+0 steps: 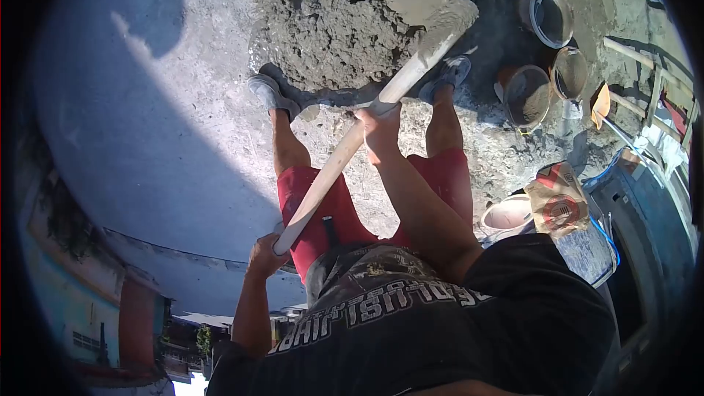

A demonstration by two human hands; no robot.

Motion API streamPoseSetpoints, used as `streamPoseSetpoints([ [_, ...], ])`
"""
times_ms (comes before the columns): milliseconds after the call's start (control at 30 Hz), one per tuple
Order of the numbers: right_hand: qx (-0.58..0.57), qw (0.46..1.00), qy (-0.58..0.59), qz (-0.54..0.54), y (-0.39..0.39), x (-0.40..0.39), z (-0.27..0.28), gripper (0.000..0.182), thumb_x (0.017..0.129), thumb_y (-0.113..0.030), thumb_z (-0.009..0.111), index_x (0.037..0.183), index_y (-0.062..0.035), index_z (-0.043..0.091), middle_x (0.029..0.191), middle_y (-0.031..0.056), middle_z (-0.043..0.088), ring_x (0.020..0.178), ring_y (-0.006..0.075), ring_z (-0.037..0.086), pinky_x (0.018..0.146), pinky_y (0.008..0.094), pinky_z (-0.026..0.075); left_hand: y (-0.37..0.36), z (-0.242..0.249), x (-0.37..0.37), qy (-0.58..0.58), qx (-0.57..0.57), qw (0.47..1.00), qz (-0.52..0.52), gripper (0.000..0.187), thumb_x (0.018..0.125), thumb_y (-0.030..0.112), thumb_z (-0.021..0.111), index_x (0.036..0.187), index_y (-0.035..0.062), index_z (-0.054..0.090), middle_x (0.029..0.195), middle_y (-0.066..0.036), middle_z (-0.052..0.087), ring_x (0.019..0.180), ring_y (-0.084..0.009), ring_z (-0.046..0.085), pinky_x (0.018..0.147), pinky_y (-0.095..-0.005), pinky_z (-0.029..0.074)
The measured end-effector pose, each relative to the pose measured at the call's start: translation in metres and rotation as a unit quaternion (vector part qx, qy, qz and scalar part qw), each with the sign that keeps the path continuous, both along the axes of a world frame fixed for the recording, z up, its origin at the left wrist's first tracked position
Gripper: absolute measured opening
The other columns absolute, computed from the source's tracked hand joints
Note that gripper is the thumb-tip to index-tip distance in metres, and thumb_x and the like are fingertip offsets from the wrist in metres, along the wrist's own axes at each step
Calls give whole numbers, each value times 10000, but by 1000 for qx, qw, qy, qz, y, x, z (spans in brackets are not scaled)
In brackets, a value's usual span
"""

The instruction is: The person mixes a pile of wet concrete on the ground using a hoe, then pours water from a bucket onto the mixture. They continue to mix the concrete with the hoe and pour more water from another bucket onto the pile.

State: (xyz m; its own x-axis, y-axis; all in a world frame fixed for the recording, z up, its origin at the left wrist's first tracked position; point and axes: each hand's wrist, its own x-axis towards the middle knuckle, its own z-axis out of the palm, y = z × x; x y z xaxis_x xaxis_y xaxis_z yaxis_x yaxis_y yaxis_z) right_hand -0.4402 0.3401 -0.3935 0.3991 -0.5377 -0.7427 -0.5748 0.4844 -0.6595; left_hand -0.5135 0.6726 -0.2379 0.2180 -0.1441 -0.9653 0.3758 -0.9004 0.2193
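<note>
My left hand (265,255) is wrapped round the top end of a long pale wooden handle (326,178), beside my left thigh. Farther down the same handle, my right hand (380,130) is closed round it, between my knees. A mortar-caked metal blade (418,1) is at the far end of the handle, touching the right part of a wet grey mortar heap (323,37). The lower edge of the blade is partly hidden by the mortar. The heap lies on the ground just beyond my shoes.
Several buckets (551,16) stand to the right of the heap. Nearer me on the right are a paper cement bag (559,202) and a pale basin (507,214). A wooden frame (655,92) lies at the far right. My shoes (273,95) flank the heap's near edge.
</note>
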Motion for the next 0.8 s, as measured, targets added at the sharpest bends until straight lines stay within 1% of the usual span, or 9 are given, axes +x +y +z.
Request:
streamPoseSetpoints([
  [167,-36,999,2,-28,-145,86,15,402,724,-25,657,1047,7,421,787,98,525,576,199,570,486,334,506,-128,-11,76,16,-109,994,-25,238,689,180,694,850,26,610,800,-200,655,768,-360,655,710,-443,515],
  [267,-59,997,21,-41,-229,137,-42,471,711,-103,713,1068,42,442,846,139,559,675,250,581,559,431,483,-214,-1,142,-18,-117,993,-17,215,699,178,671,820,18,592,756,-199,640,726,-351,651,663,-442,507],
  [333,-148,980,117,65,-241,155,-39,504,764,-261,741,1104,45,531,930,169,597,728,273,604,594,421,490,-223,-12,135,-70,-125,990,14,214,692,170,655,806,4,582,679,-186,617,627,-331,634,599,-429,495],
  [400,128,984,59,106,-271,142,-50,553,823,-418,688,1119,34,571,938,151,623,797,299,633,671,427,520,-240,15,160,-88,-95,991,-19,219,688,171,653,806,1,583,656,-180,611,588,-316,626,582,-417,493],
  [467,-42,972,157,170,-329,115,-83,630,845,-517,631,1160,26,576,986,172,653,900,323,655,781,429,529,-240,22,164,-25,-27,999,9,240,681,179,660,818,-6,592,658,-164,617,587,-275,629,591,-399,498],
  [500,-221,905,259,254,-375,95,-109,608,827,-487,666,1159,15,581,1027,205,660,959,321,657,853,422,517,-250,30,169,-19,-4,1000,2,247,681,180,661,824,-10,595,662,-160,621,592,-265,631,596,-394,499],
  [567,-461,790,341,216,-449,63,-130,613,781,-419,717,1172,13,524,1171,210,577,1063,374,608,872,448,514,-277,43,181,-17,44,999,-1,260,681,182,663,835,-19,601,670,-154,628,602,-246,636,604,-383,502],
  [667,-556,647,425,303,-548,46,-142,566,769,-313,728,1213,-40,506,1204,165,537,1139,372,537,910,500,465,-288,44,176,11,114,993,37,240,668,162,671,805,-21,596,626,-125,603,576,-194,611,585,-359,493],
  [800,-599,530,413,435,-625,46,-182,506,757,-292,750,1189,-103,567,1196,98,579,1150,316,535,923,527,428,-318,49,189,-4,165,986,0,213,660,160,678,751,-14,594,599,-105,583,554,-155,578,563,-341,481],
])
